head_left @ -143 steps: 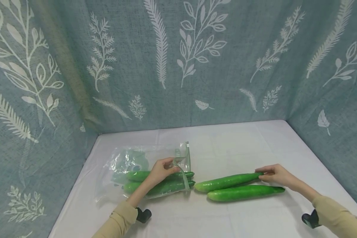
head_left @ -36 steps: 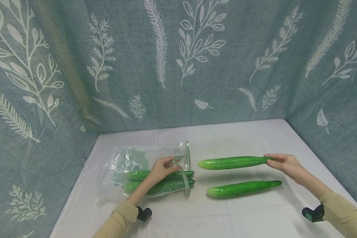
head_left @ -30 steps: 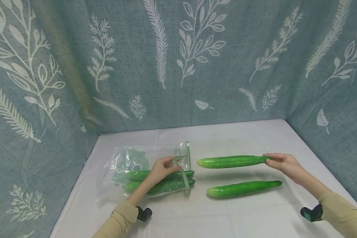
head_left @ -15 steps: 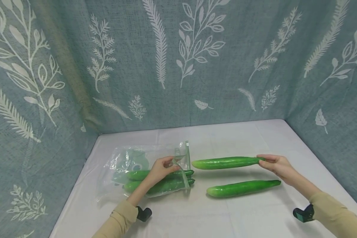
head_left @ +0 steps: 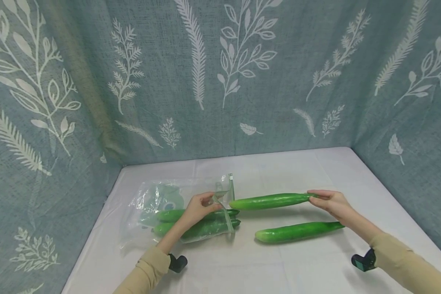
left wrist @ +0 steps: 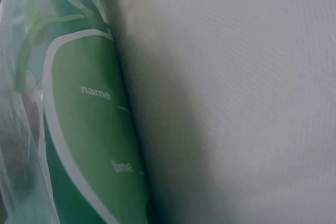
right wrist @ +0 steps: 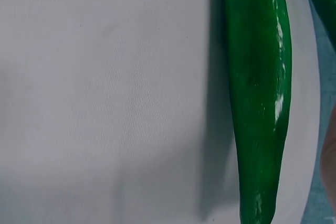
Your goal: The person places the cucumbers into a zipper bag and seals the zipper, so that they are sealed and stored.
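A clear zip bag [head_left: 132, 226] lies on the left of the table with two cucumbers [head_left: 206, 230] inside, its opening facing right. My left hand [head_left: 198, 210] pinches the upper edge of that opening and lifts it. My right hand [head_left: 332, 204] holds a long cucumber [head_left: 272, 201] by its narrow dark end, raised above the table. Its pale tip is at the bag's mouth; whether it is inside I cannot tell. Another cucumber [head_left: 297, 232] lies nearer on the table, also large in the right wrist view [right wrist: 260, 93]. The left wrist view shows the bag's green printed label [left wrist: 92, 108].
A white cloth covers the table [head_left: 264, 269]. Blue-green curtains [head_left: 213, 134] with white leaf patterns stand behind it and along both sides. A dark wrist camera [head_left: 178, 264] sits on the left wrist, another camera [head_left: 364, 260] on the right.
My right hand has picked up the farther cucumber and carried it back, then left, until its pale tip reaches the bag's mouth. My left hand has kept its hold on the bag.
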Action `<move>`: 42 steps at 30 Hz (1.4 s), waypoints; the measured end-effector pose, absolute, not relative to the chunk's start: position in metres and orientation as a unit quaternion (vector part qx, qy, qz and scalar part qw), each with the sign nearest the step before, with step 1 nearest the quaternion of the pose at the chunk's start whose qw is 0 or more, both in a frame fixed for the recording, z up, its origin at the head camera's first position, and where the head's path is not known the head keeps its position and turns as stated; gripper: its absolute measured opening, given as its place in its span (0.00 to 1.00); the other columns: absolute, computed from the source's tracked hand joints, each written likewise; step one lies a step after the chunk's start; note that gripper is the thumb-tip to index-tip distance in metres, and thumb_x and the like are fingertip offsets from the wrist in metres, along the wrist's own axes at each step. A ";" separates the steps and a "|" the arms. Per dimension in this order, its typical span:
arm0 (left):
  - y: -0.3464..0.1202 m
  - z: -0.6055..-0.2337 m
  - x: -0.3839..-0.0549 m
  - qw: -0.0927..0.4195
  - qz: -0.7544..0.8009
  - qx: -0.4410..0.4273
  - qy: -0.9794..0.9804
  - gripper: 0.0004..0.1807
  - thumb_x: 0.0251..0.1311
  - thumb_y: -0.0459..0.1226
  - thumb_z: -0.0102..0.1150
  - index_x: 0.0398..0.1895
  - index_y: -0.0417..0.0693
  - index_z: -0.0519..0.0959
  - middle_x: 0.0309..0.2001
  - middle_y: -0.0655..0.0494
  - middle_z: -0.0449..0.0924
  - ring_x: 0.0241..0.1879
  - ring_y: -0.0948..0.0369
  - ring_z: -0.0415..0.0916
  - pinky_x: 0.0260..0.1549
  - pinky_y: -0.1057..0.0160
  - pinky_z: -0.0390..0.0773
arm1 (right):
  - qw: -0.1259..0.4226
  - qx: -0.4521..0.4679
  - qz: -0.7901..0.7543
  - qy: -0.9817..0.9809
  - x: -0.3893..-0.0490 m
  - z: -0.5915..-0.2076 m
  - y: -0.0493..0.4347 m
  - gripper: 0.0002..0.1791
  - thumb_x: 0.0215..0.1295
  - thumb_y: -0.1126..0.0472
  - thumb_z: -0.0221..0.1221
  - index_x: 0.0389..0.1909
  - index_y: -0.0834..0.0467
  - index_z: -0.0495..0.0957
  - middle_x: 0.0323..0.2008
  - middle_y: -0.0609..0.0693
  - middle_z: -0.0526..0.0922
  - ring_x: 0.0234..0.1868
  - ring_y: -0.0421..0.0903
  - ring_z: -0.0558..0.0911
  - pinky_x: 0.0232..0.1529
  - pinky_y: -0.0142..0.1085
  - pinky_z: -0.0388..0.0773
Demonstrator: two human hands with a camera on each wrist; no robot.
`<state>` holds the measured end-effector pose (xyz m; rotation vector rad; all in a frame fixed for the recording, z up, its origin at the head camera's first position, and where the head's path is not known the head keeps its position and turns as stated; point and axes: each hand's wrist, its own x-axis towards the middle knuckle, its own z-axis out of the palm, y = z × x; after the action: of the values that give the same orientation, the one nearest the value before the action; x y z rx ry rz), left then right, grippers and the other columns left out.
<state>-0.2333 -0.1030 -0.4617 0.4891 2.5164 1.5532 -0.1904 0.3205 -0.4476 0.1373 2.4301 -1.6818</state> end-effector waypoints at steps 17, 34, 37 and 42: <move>-0.103 -0.462 -0.234 0.072 0.509 0.162 0.842 0.28 0.57 0.37 0.65 0.59 0.35 0.72 0.61 0.36 0.71 0.59 0.40 0.72 0.56 0.45 0.75 | 0.093 0.056 -0.568 0.815 -0.199 -0.454 0.297 0.35 0.60 0.48 0.63 0.63 0.65 0.68 0.55 0.56 0.80 0.45 0.31 0.80 0.57 0.41 0.78; -0.099 -0.426 -0.213 0.088 0.515 0.178 0.834 0.27 0.58 0.34 0.63 0.59 0.29 0.70 0.61 0.32 0.70 0.58 0.39 0.72 0.55 0.46 0.76 | 0.096 0.061 -0.569 0.814 -0.208 -0.459 0.268 0.32 0.60 0.50 0.63 0.61 0.63 0.71 0.57 0.60 0.78 0.55 0.49 0.79 0.59 0.44 0.76; -0.101 -0.440 -0.221 0.087 0.526 0.179 0.827 0.28 0.58 0.35 0.63 0.60 0.31 0.70 0.62 0.34 0.70 0.59 0.40 0.72 0.55 0.48 0.76 | 0.097 0.058 -0.573 0.812 -0.209 -0.459 0.264 0.31 0.60 0.51 0.64 0.61 0.63 0.71 0.58 0.61 0.77 0.55 0.49 0.80 0.59 0.45 0.76; -0.104 -0.460 -0.233 0.086 0.535 0.178 0.821 0.30 0.57 0.37 0.65 0.61 0.34 0.70 0.62 0.36 0.70 0.58 0.42 0.73 0.54 0.49 0.78 | 0.096 0.055 -0.578 0.809 -0.210 -0.460 0.255 0.30 0.60 0.52 0.64 0.59 0.64 0.73 0.55 0.59 0.79 0.51 0.44 0.81 0.57 0.43 0.77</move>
<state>-0.2334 -0.1044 -0.4604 0.5318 2.4483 1.5935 -0.2102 0.2549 -0.4602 0.1626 2.3952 -1.7118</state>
